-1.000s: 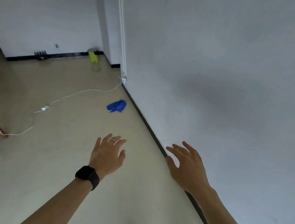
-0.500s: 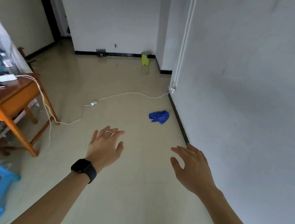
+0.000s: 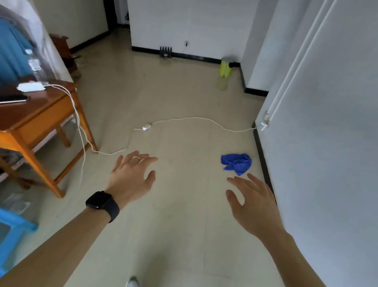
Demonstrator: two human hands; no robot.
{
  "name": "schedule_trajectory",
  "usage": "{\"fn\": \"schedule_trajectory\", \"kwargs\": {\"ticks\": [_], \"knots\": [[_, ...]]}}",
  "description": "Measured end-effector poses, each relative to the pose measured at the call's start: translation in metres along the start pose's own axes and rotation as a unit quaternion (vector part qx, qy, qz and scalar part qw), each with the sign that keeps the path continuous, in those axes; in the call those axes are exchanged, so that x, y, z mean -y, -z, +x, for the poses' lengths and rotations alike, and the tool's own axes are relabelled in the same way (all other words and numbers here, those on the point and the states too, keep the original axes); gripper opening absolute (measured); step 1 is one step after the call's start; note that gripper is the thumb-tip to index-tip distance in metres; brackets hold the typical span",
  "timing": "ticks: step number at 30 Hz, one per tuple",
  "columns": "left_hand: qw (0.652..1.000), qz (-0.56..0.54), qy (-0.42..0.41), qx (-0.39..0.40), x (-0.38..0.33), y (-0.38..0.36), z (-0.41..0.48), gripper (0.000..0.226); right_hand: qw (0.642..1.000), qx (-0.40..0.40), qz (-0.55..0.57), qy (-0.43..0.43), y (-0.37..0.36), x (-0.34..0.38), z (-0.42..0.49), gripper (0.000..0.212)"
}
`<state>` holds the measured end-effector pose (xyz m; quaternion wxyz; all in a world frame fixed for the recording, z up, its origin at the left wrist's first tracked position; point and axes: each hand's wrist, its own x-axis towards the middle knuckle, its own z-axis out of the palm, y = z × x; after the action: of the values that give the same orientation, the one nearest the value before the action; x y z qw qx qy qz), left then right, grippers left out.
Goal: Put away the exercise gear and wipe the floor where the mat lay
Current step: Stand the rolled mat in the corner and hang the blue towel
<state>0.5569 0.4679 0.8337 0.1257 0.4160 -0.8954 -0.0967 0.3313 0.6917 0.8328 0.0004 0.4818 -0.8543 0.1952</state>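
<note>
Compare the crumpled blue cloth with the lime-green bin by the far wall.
The crumpled blue cloth lies limp and bunched; the lime-green bin stands upright. The cloth is just beyond the right hand; the bin is far off by the back wall. Both sit on the beige floor.

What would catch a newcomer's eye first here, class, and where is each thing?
A blue cloth lies on the floor by the right-hand wall, beyond the open right hand. The open left hand, with a black watch at its wrist, reaches out beside it. A white cable trails across the floor from that wall to the wooden table at left.
</note>
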Motion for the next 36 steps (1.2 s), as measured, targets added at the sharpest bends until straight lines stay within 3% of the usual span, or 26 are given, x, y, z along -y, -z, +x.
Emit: {"fn": "schedule_trajectory", "kwargs": {"ticks": [7, 21, 36], "knots": [[0.995, -0.003, -0.088, 0.045, 0.053, -0.026, 0.204, 0.043, 0.997, -0.043, 0.004, -0.070, -0.045, 0.019, 0.144, 0.038], [0.964, 0.012, -0.250, 0.089, 0.020, -0.102, 0.517, 0.042, 0.974, -0.036, 0.012, -0.223, -0.113, -0.039, 0.365, 0.039], [0.949, 0.004, -0.294, 0.113, -0.038, -0.163, 0.853, 0.043, 0.958, -0.018, 0.039, -0.284, -0.121, -0.134, 0.680, 0.043]]}}
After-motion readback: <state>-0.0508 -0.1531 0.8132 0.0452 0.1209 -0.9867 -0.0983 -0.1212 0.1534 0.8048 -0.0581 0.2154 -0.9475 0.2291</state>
